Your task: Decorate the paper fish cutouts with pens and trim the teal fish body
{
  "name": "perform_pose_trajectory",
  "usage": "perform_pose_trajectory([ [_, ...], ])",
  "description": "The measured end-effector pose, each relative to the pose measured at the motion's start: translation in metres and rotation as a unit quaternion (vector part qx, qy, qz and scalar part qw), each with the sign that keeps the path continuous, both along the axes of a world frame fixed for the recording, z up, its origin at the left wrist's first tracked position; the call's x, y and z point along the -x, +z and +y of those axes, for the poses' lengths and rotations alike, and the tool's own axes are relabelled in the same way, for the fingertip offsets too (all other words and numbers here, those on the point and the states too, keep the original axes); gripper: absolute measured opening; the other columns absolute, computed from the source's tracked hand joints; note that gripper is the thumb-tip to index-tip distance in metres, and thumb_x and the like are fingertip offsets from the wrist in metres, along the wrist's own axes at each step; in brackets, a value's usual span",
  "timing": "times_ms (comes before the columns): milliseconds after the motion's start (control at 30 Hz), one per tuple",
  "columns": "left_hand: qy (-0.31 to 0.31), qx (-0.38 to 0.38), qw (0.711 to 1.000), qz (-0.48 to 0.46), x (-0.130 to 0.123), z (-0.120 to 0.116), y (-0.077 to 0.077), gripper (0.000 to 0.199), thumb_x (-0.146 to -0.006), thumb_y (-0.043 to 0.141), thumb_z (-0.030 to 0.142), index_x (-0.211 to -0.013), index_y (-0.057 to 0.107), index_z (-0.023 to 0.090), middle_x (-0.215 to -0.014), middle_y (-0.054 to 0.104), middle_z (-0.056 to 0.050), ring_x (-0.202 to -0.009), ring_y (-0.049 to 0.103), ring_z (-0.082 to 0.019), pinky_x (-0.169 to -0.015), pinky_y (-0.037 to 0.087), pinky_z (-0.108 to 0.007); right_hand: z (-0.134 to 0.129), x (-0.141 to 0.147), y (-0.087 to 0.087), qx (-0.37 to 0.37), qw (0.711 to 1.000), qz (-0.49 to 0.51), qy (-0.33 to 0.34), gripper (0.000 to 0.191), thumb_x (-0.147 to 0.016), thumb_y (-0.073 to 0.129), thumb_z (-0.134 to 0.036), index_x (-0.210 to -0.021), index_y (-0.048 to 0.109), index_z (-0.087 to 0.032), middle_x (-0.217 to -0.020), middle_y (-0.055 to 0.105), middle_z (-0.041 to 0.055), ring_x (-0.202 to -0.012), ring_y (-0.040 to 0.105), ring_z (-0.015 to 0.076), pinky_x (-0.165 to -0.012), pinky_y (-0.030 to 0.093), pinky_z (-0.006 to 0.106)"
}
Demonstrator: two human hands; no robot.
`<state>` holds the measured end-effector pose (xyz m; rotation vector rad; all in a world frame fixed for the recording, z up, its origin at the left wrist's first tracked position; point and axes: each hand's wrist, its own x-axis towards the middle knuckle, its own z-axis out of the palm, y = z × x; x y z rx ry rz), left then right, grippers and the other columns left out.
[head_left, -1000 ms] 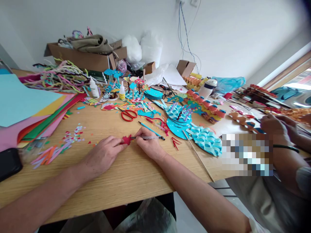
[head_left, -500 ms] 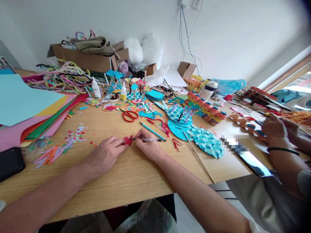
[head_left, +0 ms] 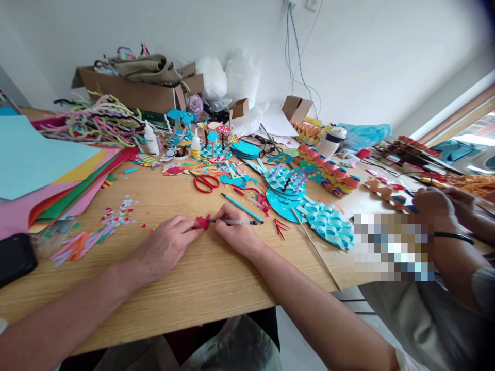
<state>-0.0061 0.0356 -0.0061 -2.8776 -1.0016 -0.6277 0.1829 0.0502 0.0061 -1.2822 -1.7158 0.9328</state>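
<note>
Wood grain is being shown along the near edge of the desk point(head_left: 154, 319), with both forearms being held over it. Between the hands, a small red paper cut-out point(head_left: 202, 222) is being held low at the desk top. Its left side is being gripped by the left hand point(head_left: 168, 245), thumb and fingers drawn close together. By the right hand point(head_left: 237, 234), a clear-barrelled pen point(head_left: 244, 222) is being held in a closed grip, its tip at the right side of the cut-out.

Just beyond, space is being taken up by a thin wooden stick point(head_left: 316, 248), red paper strips point(head_left: 280, 228), a blue pencil point(head_left: 242, 207) and scissors point(head_left: 204, 191). To the left, stacked coloured sheets point(head_left: 42, 159) are being spread near cut paper strips point(head_left: 79, 247); to the right, a woven turquoise piece point(head_left: 330, 226) is being displayed near a co-worker's hand point(head_left: 435, 208).

Farther back, two glue bottles point(head_left: 150, 140) are being backed by a heap of fuzzy stems point(head_left: 96, 123) and a cardboard box point(head_left: 127, 91). White plastic bags point(head_left: 242, 74) are being set off by a pale wall point(head_left: 367, 51), down which cables point(head_left: 296, 62) are being hung.
</note>
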Motion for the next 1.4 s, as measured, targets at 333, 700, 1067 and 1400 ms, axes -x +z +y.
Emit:
perform_pose_trajectory([
  [333, 0.0, -0.011, 1.0, -0.001, 0.0, 0.001, 0.0, 0.032, -0.085, 0.04, 0.005, -0.106, 0.063, 0.015, -0.103, 0.064, -0.009, -0.092, 0.056, -0.021, -0.08, 0.051, -0.037, 0.001, -0.008, 0.002, -0.079, 0.993, 0.079, -0.047, 0.003, -0.07, 0.044, -0.019, -0.071, 0.047, -0.02, -0.056, 0.047, -0.0047, -0.051, 0.044, 0.0102, -0.049, 0.034, 0.022],
  [700, 0.095, 0.02, 0.988, -0.118, 0.013, 0.014, 0.008, 0.024, -0.086, 0.038, 0.017, -0.101, 0.057, 0.017, -0.096, 0.063, -0.007, -0.092, 0.059, -0.019, -0.082, 0.049, -0.036, 0.011, -0.018, -0.003, -0.134, 0.991, -0.016, -0.015, 0.018, -0.085, 0.041, -0.027, -0.085, 0.056, -0.018, -0.066, 0.056, -0.0009, -0.06, 0.052, 0.0105, -0.059, 0.039, 0.022],
  [1067, 0.078, 0.064, 0.995, -0.013, 0.012, 0.02, -0.003, 0.021, -0.084, 0.051, 0.028, -0.1, 0.056, 0.016, -0.099, 0.06, -0.008, -0.096, 0.055, -0.023, -0.085, 0.044, -0.037, 0.014, -0.014, -0.009, -0.139, 0.979, -0.136, 0.057, 0.031, -0.069, 0.057, -0.007, -0.097, 0.052, -0.018, -0.094, 0.063, 0.0044, -0.078, 0.058, 0.0138, -0.07, 0.045, 0.027],
  [1400, 0.082, 0.055, 0.995, 0.022, 0.007, 0.024, -0.002, 0.014, -0.085, 0.052, 0.021, -0.096, 0.059, 0.014, -0.092, 0.059, -0.008, -0.089, 0.055, -0.023, -0.082, 0.044, -0.036, 0.016, -0.009, -0.015, -0.183, 0.961, -0.186, 0.089, 0.03, -0.07, 0.058, -0.005, -0.095, 0.051, -0.019, -0.087, 0.062, 0.0031, -0.081, 0.057, 0.0162, -0.075, 0.045, 0.03],
])
